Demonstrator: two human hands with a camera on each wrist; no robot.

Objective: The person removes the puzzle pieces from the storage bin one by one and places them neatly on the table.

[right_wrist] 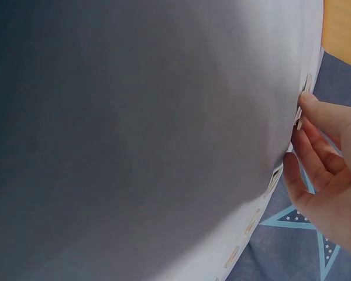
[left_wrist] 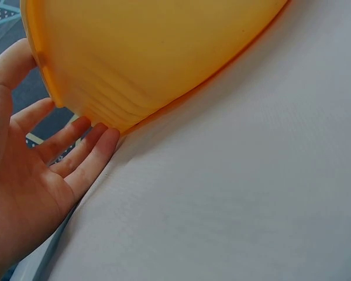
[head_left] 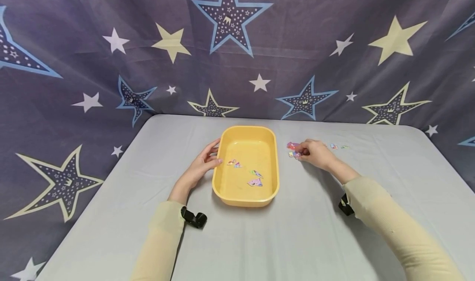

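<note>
While the left hand (head_left: 200,164) holds the near-upright side wall of a yellow tray (head_left: 246,152), thumb at the rim and fingers along the outside, the head view shows the right hand (head_left: 316,153) on the grey-covered table (head_left: 297,235) beyond the tray's right side, its thumb and fingers drawn together at a few small colourful pieces. A red and purple piece (head_left: 291,145) and a multicoloured piece (head_left: 293,154) lie at its fingertips, partly hidden by them. More small pieces (head_left: 334,146) lie in a row to the right of that hand. Inside the tray, a pink piece (head_left: 255,182) lies toward the near end with a slim green and blue piece (head_left: 257,174) just above it, and two little pieces (head_left: 234,163) sit nearer the left wall. Both sleeves are pale yellow, with a black strap (head_left: 193,218) at the left wrist; a dark star-patterned cloth (head_left: 289,29) hangs behind. In the left wrist view, the thumb reaches the tray's rim and the other fingertips touch the outer wall, spread apart. In the right wrist view, thumb and forefinger pinch a thin flat piece (right_wrist: 299,123), seen edge-on, near the tray's corner.
</note>
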